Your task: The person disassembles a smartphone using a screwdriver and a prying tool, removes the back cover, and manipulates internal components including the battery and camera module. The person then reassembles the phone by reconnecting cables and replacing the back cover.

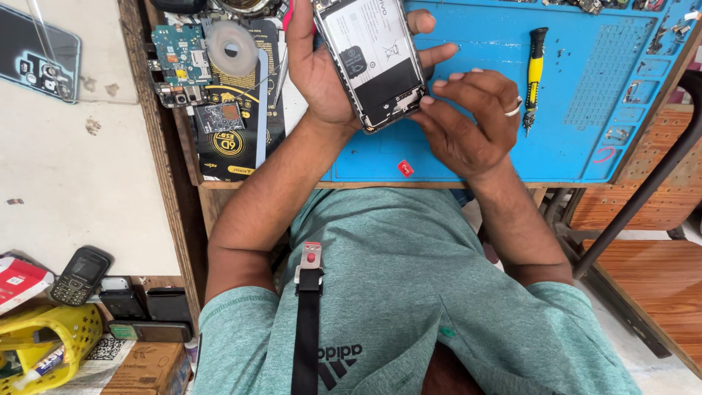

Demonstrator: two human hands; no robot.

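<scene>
Wooden worktop [191,157] carries a blue rubber repair mat [578,102] covering most of its surface. Green short-sleeved shirt [409,292] of the person fills the lower frame, with a black strap [307,329] running down its front.

Opened smartphone with back cover removed [376,58], battery and inner frame exposed, is held tilted above the mat's near-left area. Left hand [322,69] has its grip clamped on the phone from beneath, fingers wrapped round the far edge. Right hand [472,121], wearing a ring, has its fingertips [431,91] touching the phone's lower corner; grip is drawn together there, not closed round the phone.

Black printed packet [245,143] lies left of the mat, a green circuit board [175,58] and grey round disc [231,48] on top. Yellow-and-black screwdriver [535,73] lies on the mat, just beside the right hand. Small red chip [405,168] sits near the mat's front edge
</scene>
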